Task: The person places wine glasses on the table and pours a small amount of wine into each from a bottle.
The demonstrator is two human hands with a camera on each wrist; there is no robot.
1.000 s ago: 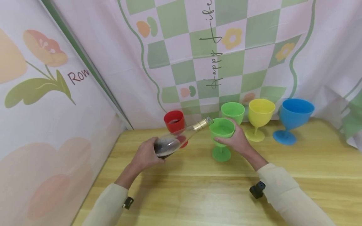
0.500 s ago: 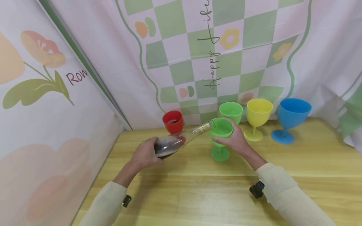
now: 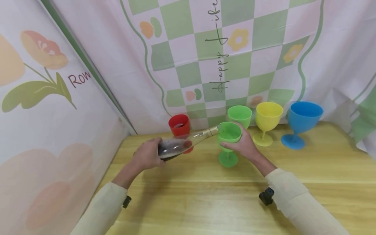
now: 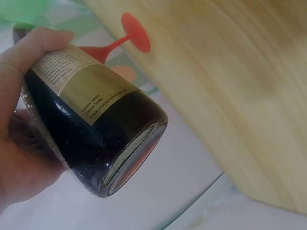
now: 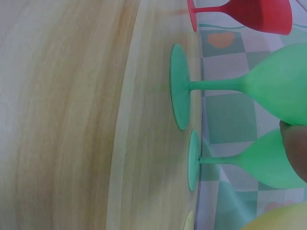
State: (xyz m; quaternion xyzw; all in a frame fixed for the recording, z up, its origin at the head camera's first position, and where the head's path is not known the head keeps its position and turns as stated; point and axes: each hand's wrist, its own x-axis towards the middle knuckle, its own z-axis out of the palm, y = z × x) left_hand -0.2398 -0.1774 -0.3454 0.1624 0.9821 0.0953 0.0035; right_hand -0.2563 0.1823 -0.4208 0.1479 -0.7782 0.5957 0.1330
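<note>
My left hand [image 3: 147, 154] grips a clear glass wine bottle [image 3: 174, 147] round its lower body. The bottle lies tilted, with dark liquid in it and its gold-banded neck reaching over the rim of a green goblet [image 3: 228, 159]. In the left wrist view, the bottle's printed label [image 4: 84, 86] and thick base show. My right hand [image 3: 243, 143] holds that goblet round its bowl, thumb at the front. Its foot is down on the table, and the right wrist view shows it upright on its stem [image 5: 216, 85]. A red goblet [image 3: 179, 128] with some dark liquid stands behind the bottle.
Along the back of the wooden table [image 3: 191, 202] stand a second green goblet [image 3: 241, 115], a yellow goblet [image 3: 268, 119] and a blue goblet [image 3: 305, 119]. A patterned curtain [image 3: 188, 58] hangs right behind them, and another printed sheet [image 3: 53, 130] borders the left side.
The bottle has tipped closer to level, and its mouth has moved from the green goblet's near-left rim to inside it. My left hand has shifted slightly left; the right hand keeps its hold.
</note>
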